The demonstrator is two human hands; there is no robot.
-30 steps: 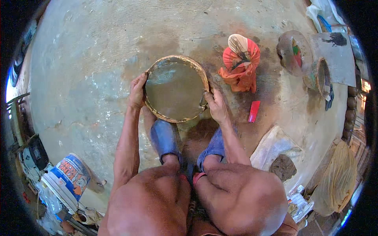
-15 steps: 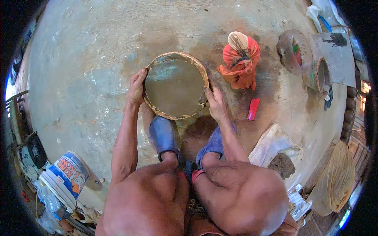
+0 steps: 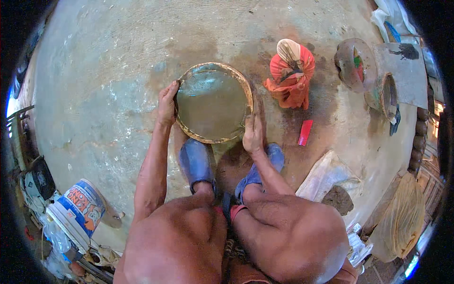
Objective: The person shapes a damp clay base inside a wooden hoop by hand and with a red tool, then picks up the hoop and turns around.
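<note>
A round, shallow vessel (image 3: 213, 106) with a mud-crusted rim is between my hands, just beyond my blue shoes. Its inside is grey-brown, with a bluish sheen near the far edge; I cannot tell whether that is muddy water or a bare bottom. At the left side of the rim, my left hand (image 3: 167, 103) is closed, thumb uppermost. My right hand (image 3: 253, 136) grips the rim's near right part, its fingers close together there. To the right stands a bundle of orange-red cloth (image 3: 293, 78) with a pale rounded top.
A flat red piece (image 3: 305, 132) lies on the stained floor. Farther right are a clay-coloured round pot (image 3: 352, 61), another open-mouthed vessel (image 3: 388, 97) and a grey board (image 3: 409, 80). A white sack (image 3: 326, 173) with a dark lump is by my right knee; a printed bucket (image 3: 85, 203) stands left.
My right hand has slid a little toward me along the rim, its wrist now lower. The vessel and my left hand have barely moved.
</note>
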